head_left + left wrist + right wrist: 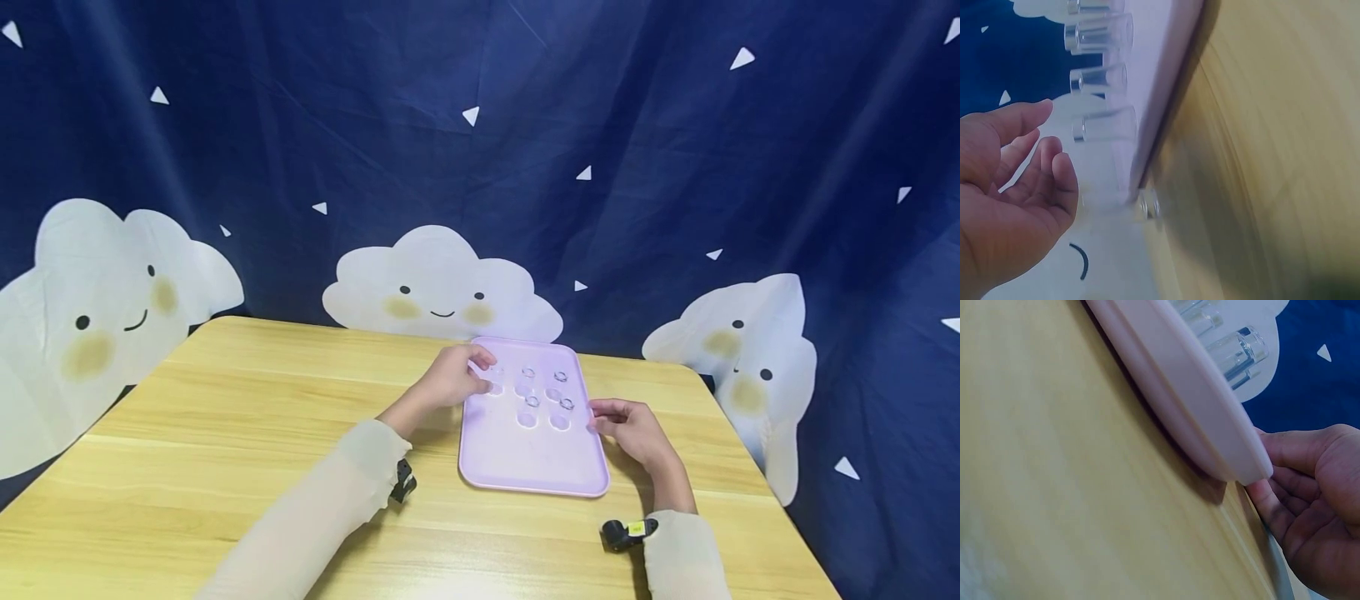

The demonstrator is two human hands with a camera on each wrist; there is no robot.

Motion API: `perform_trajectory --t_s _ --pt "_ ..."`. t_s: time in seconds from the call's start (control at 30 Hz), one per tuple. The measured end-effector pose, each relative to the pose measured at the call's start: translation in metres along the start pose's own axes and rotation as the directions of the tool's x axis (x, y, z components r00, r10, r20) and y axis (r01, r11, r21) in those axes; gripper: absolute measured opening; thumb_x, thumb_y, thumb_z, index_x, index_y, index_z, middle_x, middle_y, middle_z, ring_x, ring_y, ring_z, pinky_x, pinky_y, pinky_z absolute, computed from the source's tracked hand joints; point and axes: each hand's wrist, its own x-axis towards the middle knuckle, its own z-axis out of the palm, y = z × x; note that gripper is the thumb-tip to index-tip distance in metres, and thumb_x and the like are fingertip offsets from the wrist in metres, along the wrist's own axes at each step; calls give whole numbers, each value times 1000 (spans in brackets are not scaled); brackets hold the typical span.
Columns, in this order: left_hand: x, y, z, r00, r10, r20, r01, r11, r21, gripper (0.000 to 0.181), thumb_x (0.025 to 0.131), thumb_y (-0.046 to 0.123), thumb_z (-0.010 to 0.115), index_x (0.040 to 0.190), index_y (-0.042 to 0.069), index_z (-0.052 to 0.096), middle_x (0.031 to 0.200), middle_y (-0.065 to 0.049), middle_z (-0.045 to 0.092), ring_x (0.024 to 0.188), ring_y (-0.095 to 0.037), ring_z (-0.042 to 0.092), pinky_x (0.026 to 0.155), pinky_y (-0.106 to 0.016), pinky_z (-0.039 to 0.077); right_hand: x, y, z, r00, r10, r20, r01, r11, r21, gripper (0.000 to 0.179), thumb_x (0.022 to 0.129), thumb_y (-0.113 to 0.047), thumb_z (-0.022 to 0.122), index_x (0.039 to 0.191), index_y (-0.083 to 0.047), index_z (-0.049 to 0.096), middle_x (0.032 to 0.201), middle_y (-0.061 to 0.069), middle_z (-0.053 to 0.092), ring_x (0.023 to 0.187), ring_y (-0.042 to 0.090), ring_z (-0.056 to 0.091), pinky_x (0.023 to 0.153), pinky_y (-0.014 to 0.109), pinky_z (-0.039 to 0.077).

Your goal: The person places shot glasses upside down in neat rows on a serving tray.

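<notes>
Several small clear glasses [1110, 125] stand in the far half of a lilac tray [532, 458], mostly with their thick, narrower ends upward. My left hand [450, 375] hovers at the tray's left edge, beside the leftmost glass. Its fingers are loosely bent and touch no glass in the left wrist view. Another glass end [1149, 205] shows past the tray's corner there, thick end downward; I cannot tell what it stands on. My right hand [637, 429] pinches the tray's right rim between thumb and fingers, as the right wrist view shows.
The tray lies on a wooden table [300, 400], close to its far edge. Behind hangs a dark blue curtain [480, 183] with white clouds and triangles. A small black device [628, 533] is at the right wrist, another [403, 482] at the left.
</notes>
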Motion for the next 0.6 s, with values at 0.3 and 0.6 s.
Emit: perform_trajectory --t_s 0.3,0.6 --pt "-8 -16 -18 998 -48 -45 47 999 -17 38 84 2 79 121 3 70 120 -16 67 84 -20 63 76 -32 56 -1 -2 -1 1000 7 3 -7 1000 11 35 92 -10 75 126 -2 71 115 12 73 95 20 62 75 27 48" --pt "-12 -33 -27 991 -104 -81 101 994 -40 46 85 5 79 129 4 66 127 -14 64 88 -22 64 76 -32 57 0 -1 0 1000 13 4 -13 1000 15 35 92 -10 75 125 -2 71 114 11 74 94 18 63 75 26 49"
